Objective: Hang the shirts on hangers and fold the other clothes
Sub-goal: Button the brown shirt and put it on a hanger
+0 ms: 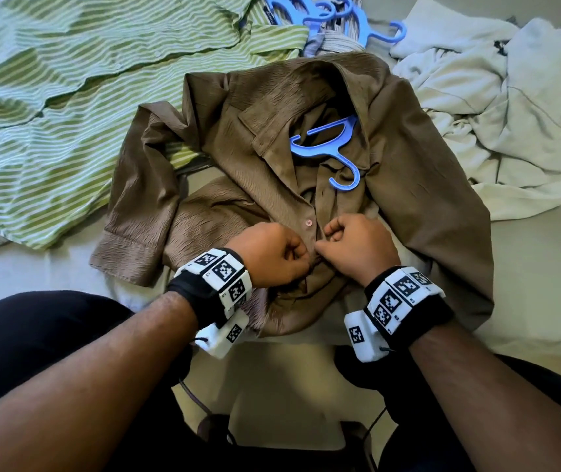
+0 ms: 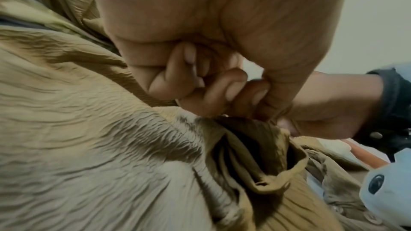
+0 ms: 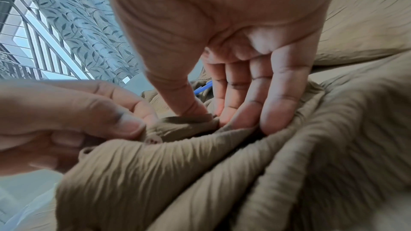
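A: Across the upper left of the head view, largest item first: green striped shirt (image 1: 67, 97), spread flat on the bed sheet (image 1: 527, 284). No hanger visible in it from here.

B: Next in size?

A: Centre frame, brown shirt (image 1: 255, 148), collar toward the top, lying on its back with the front facing up. A blue hanger (image 1: 331, 144) sits inside the neck opening, hook lying on the placket. Upper right, a crumpled pile of pale clothes (image 1: 497, 107), unfolded.

B: Spare hangers?

A: Top centre, a cluster of blue hangers (image 1: 333, 18) lying on a greyish garment (type cannot be told).

B: Hands?

A: Both at the lower middle of the brown shirt's front. Left hand (image 1: 272, 255) curled, thumb and forefinger pinching the placket edge at a small button (image 3: 153, 140). Right hand (image 1: 357, 247) pinching the opposite edge of the placket, thumb on top, fingers under the fold. One pink button (image 1: 308, 222) just above the hands looks done up.

B: Progress estimate?

A: Judgement only: early to middle. Brown shirt is on its hanger and being buttoned; lower buttons likely remain. Green striped shirt seems not yet hung, the pale pile not yet folded.
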Tool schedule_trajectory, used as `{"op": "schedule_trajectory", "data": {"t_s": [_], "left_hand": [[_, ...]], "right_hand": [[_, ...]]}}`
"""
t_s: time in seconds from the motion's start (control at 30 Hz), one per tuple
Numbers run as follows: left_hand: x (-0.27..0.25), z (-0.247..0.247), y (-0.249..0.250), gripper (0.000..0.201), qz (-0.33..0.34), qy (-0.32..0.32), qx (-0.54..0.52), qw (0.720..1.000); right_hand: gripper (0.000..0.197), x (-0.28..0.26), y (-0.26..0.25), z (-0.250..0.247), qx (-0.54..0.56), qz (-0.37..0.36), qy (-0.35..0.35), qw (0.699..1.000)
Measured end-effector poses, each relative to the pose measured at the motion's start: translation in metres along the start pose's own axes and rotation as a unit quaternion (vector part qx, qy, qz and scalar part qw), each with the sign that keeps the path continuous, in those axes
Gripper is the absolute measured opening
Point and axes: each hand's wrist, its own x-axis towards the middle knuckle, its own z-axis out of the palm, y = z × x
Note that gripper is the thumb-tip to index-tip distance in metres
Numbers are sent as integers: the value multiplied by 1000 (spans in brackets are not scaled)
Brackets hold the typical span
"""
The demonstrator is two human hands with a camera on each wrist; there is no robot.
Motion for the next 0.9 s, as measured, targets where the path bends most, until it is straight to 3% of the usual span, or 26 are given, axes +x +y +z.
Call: {"op": "schedule_trajectory", "data": {"t_s": [0.1, 0.17, 0.33, 0.6, 0.9], "left_hand": [[9, 2, -2, 21, -57, 109, -43, 992], [15, 1, -3, 18, -99, 144, -91, 980], [25, 11, 1, 29, -160, 83, -113, 977], [35, 30, 7, 19, -197, 140, -187, 952], [42, 29, 10, 18, -200, 119, -279, 932]], "right_hand": [[20, 0, 2, 1, -26, 9, -8, 1000], [18, -1, 2, 2, -28, 12, -8, 1000], [17, -7, 1, -3, -23, 8, 1, 1000], [18, -11, 3, -10, -9, 7, 19, 1000], [8, -7, 7, -18, 29, -4, 25, 999]]}}
